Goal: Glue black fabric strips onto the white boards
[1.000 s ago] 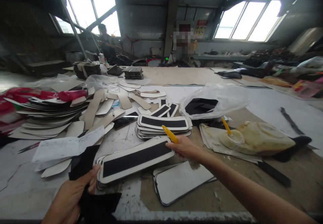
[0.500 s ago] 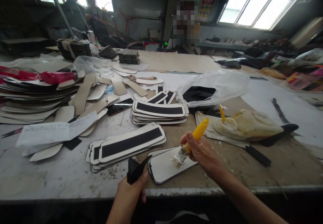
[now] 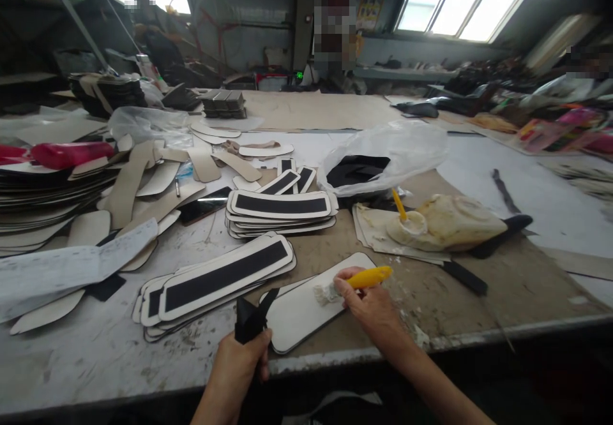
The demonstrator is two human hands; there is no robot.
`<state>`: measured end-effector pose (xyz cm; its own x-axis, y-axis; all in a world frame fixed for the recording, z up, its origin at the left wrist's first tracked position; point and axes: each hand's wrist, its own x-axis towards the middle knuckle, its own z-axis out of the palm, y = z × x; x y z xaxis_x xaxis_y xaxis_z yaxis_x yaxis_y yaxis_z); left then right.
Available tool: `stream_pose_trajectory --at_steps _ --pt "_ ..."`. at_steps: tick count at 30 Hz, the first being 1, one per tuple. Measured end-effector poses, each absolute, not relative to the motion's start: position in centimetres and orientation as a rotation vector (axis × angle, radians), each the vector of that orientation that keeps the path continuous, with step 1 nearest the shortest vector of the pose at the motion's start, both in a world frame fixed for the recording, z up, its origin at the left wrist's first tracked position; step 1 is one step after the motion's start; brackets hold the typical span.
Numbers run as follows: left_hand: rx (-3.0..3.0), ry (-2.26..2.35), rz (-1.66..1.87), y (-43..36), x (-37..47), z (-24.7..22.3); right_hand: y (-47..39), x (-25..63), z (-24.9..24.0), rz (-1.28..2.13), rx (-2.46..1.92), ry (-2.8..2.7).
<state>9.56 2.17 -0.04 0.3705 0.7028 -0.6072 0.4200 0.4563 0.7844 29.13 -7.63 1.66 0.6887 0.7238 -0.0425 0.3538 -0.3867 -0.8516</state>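
Observation:
My right hand (image 3: 371,313) is closed round a yellow-handled brush (image 3: 366,277), its pale bristles on the face of a white rounded panel (image 3: 311,310). Folded black strips (image 3: 249,318) are gripped in my left hand (image 3: 239,361), beside the panel's left end. Another panel edge shows beneath the white one. Just left lies a stack of white panels with black strips on top (image 3: 225,278). Behind it is a second stack of curved panels (image 3: 282,207). A pale container (image 3: 407,227) with a yellow stick in it stands at the right.
A clear plastic bag (image 3: 416,150) with black pieces inside lies behind the stacks. Paper sheets (image 3: 71,265) and many loose panels (image 3: 48,189) cover the left side. A phone (image 3: 204,207) rests by the curved stack. Two people are in the background.
The brush has tipped from a raised slant to nearly level, its bristles now on the panel. My left hand still holds the black strips. The whole view has shifted slightly.

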Motion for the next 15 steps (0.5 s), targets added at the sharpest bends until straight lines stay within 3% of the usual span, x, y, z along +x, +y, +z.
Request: stream_pose_trajectory --at_steps 10,15 --pt "1.204 1.301 0.243 2.2 9.6 -0.8 -10.9 35.7 2.9 -0.153 -2.225 -1.081" --pt "1.166 1.271 0.253 2.4 9.4 -1.6 -10.5 32.0 2.2 -0.137 -2.179 -1.299"
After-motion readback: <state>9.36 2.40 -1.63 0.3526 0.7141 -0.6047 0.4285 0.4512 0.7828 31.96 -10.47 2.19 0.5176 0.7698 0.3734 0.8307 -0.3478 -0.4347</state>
